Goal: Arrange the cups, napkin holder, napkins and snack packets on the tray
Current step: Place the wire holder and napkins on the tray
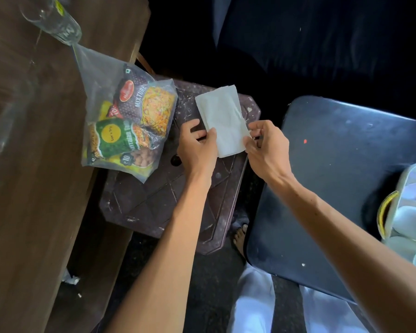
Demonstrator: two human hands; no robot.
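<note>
A stack of white napkins (222, 121) is held above a dark brown plastic stool (159, 200). My left hand (197, 147) grips its left edge and my right hand (265, 146) pinches its right edge. To the left, a clear plastic bag of snack packets (127, 116) lies half on the stool and half on the wooden table (34, 164). At the far right edge, a white tray with a gold handle (387, 212) holds white cups (411, 222) lying on their sides, only partly in view.
A dark blue plastic chair seat (341, 169) carries the tray at the right. A clear glass (55, 20) lies at the table's top left. My bare foot (240, 236) stands on the dark floor between stool and chair.
</note>
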